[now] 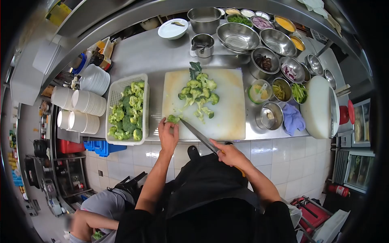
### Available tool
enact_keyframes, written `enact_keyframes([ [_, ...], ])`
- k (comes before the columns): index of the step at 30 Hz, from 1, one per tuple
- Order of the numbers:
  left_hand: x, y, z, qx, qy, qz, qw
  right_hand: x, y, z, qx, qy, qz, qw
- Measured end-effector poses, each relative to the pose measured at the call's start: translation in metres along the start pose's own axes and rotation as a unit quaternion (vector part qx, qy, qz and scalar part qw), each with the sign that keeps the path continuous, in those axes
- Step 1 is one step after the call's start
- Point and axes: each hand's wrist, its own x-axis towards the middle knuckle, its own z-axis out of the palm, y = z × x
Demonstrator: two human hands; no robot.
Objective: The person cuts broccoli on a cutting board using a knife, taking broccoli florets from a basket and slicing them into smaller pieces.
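At the lower left corner of the cutting board [231,101], my left hand [168,133] holds a small broccoli floret [173,118] with bent fingers. My right hand [231,154] is wrapped round the handle of a long knife [199,135], whose tip points up and left and is beside that floret. A heap of cut broccoli [196,92] lies on the board, with a dark green leaf at its top. Left of the board, a white basket [147,101] is filled with broccoli florets.
Stacks of white bowls [86,101] stand left of the basket. Metal bowls [238,36] with ingredients line the back and right. A purple cloth [293,118] lies right of the board, near a round white block [318,106]. A seated person [107,206] is at the lower left.
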Motion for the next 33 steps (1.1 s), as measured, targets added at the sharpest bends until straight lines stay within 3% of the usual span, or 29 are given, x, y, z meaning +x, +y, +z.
enact_keyframes([
  [5, -0.002, -0.011, 0.008, -0.079, 0.004, -0.066, 0.995, -0.027, -0.016, 0.001, -0.163, 0.084, -0.023, 0.983],
  [9, -0.002, -0.004, 0.006, -0.093, 0.008, -0.035, 0.995, -0.036, -0.031, 0.008, -0.188, 0.110, -0.065, 0.974],
  [15, 0.002, -0.006, 0.001, -0.141, -0.005, -0.085, 0.986, -0.033, -0.038, 0.009, -0.188, 0.107, -0.074, 0.974],
  [18, 0.034, -0.033, -0.027, -0.154, 0.086, -0.008, 0.984, -0.028, -0.027, 0.009, -0.186, 0.099, -0.064, 0.975],
  [19, 0.056, -0.024, -0.049, -0.108, 0.109, -0.027, 0.988, -0.027, -0.026, 0.008, -0.187, 0.089, -0.050, 0.977],
  [21, 0.106, 0.013, -0.098, 0.060, 0.187, 0.021, 0.980, -0.027, -0.028, 0.006, -0.189, 0.082, -0.046, 0.977],
  [23, 0.129, 0.014, -0.102, 0.182, 0.241, 0.092, 0.949, -0.019, -0.021, 0.012, -0.151, 0.114, -0.088, 0.978],
  [24, 0.132, 0.001, -0.085, 0.142, 0.198, 0.095, 0.965, -0.013, -0.021, 0.016, -0.130, 0.122, -0.105, 0.978],
  [26, 0.136, 0.007, -0.051, -0.015, -0.012, -0.011, 1.000, 0.008, -0.021, 0.023, -0.135, 0.107, -0.111, 0.979],
  [28, 0.129, 0.025, 0.000, -0.093, -0.184, -0.013, 0.978, 0.022, -0.023, 0.027, -0.130, 0.086, -0.108, 0.982],
  [30, 0.116, 0.023, 0.050, -0.012, -0.177, 0.079, 0.981, 0.042, -0.013, 0.037, -0.082, 0.089, -0.140, 0.983],
  [32, 0.112, 0.015, 0.064, 0.037, -0.161, 0.068, 0.984, 0.046, -0.019, 0.031, -0.015, 0.092, -0.158, 0.983],
  [33, 0.113, 0.010, 0.065, -0.005, -0.144, 0.007, 0.989, 0.035, -0.027, 0.021, -0.015, 0.090, -0.166, 0.982],
])
